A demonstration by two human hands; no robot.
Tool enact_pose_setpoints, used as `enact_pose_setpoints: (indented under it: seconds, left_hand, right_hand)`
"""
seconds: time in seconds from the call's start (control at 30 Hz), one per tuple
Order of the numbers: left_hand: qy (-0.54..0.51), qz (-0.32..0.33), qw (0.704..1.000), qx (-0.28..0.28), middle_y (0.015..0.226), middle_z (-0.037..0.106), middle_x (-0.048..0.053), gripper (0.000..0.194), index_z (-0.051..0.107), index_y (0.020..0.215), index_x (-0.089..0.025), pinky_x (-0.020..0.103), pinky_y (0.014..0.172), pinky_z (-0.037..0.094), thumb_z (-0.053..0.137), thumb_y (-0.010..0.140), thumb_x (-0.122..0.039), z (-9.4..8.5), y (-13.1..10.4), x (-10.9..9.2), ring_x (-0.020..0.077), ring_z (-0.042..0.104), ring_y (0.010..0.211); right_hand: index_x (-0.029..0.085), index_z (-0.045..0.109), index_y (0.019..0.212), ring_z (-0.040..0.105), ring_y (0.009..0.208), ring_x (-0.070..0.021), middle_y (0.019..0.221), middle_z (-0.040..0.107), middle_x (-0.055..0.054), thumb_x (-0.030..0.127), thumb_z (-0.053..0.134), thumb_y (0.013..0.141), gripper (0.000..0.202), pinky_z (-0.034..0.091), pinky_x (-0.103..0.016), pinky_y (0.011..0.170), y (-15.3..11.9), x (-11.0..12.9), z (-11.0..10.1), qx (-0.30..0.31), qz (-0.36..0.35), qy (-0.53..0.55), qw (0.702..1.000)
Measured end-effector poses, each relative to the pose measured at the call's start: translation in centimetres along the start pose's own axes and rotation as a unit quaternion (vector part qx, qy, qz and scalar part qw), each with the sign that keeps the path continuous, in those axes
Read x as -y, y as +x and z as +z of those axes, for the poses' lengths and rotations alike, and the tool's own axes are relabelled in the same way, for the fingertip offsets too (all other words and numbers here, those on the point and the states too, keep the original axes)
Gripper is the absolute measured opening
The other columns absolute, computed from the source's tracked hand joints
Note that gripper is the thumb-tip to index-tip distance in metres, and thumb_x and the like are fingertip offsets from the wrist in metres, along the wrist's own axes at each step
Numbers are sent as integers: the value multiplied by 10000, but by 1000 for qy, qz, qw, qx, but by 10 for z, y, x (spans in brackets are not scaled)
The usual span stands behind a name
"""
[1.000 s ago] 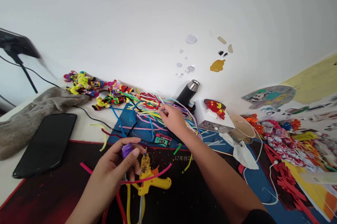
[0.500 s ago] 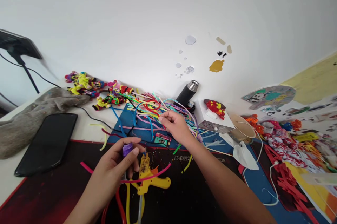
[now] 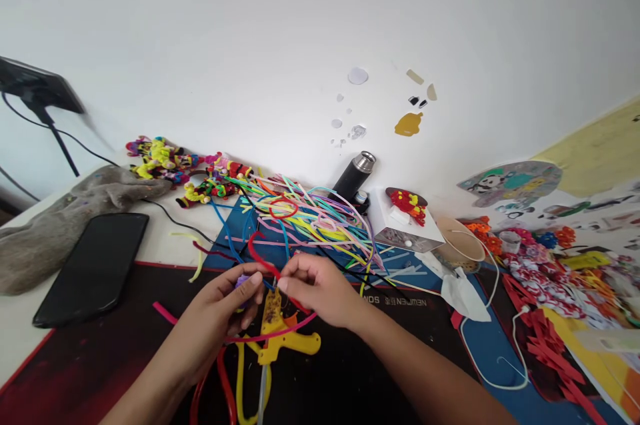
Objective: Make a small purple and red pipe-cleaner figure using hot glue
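My left hand [image 3: 223, 302] is closed around a small purple piece [image 3: 242, 280] that looks like coiled pipe cleaner, mostly covered by my fingers. A red pipe cleaner [image 3: 262, 256] is pinched in my right hand [image 3: 317, 288], its bent end pointing up and left between the two hands. Under my hands a yellow glue gun [image 3: 287, 347] lies on the dark mat, a clear glue stick [image 3: 261, 392] sticking out of its back. Across the gun runs a pink pipe cleaner [image 3: 295, 327]. Red loops [image 3: 225, 382] and a yellow loop [image 3: 241, 378] lie just below.
Behind my hands spreads a pile of coloured pipe cleaners [image 3: 310, 215]. Pipe-cleaner figures [image 3: 165, 155] lie by the wall. A phone [image 3: 93, 265] is at left. A black flask [image 3: 353, 175], a white box [image 3: 400, 225] and a crumpled tissue [image 3: 465, 295] stand or lie rightward.
My right hand has come from the pile toward me and down, bringing a red pipe cleaner beside my left hand. The left hand keeps the purple piece, its fingers more closed over it.
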State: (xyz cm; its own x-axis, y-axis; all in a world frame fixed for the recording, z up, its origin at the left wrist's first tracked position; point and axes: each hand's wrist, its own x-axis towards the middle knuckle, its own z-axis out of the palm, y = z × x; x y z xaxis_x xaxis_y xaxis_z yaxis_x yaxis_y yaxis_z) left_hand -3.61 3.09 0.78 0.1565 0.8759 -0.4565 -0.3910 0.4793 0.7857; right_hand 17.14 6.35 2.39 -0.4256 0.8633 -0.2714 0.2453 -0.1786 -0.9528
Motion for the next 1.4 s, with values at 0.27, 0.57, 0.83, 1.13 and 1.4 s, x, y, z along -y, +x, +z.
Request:
enact_pose_setpoints:
  seconds: [0.27, 0.57, 0.83, 1.13, 1.4]
  left_hand:
    - [-47, 14, 999, -14, 641, 608, -40, 497, 718, 778, -183, 188, 479, 335, 1019, 638, -553, -5, -1, 1, 72, 433, 501]
    - [-131, 97, 979, -124, 665, 622, -39, 499, 739, 759, -198, 190, 446, 387, 1060, 536, -510, 1, -2, -9, 89, 451, 529]
    - [-113, 97, 984, -94, 669, 603, -37, 469, 723, 746, -208, 205, 454, 394, 1015, 639, -559, -6, -4, -4, 99, 435, 536]
    - [-93, 82, 989, -84, 654, 590, -32, 459, 707, 714, -208, 210, 441, 384, 1003, 633, -550, -3, -6, -7, 105, 424, 527]
    - [-90, 84, 990, -73, 684, 607, -30, 461, 733, 775, -208, 203, 460, 395, 1002, 656, -563, -8, -2, -1, 107, 449, 553]
  right_hand:
    - [207, 689, 889, 451, 597, -108, 682, 560, 64, 611, 860, 870, 439, 339, -240, 548, -5, 6, 19, 98, 12, -46, 994]
    - [241, 782, 976, 606, 621, -165, 716, 702, 22, 363, 665, 1061, 189, 405, -277, 628, 51, 20, -15, -163, -77, -351, 919]
    - [217, 780, 1193, 747, 863, -288, 910, 817, -84, 384, 682, 1067, 231, 436, -336, 741, 88, 20, -44, -235, -38, -520, 821]
    - [226, 797, 1101, 744, 878, -267, 945, 832, -84, 426, 704, 1056, 225, 426, -318, 732, 112, -1, -47, -229, -29, -521, 822]
    - [226, 777, 1070, 642, 703, -206, 744, 725, 3, 331, 674, 1044, 150, 351, -291, 653, 108, 7, -42, -244, -71, -433, 865]
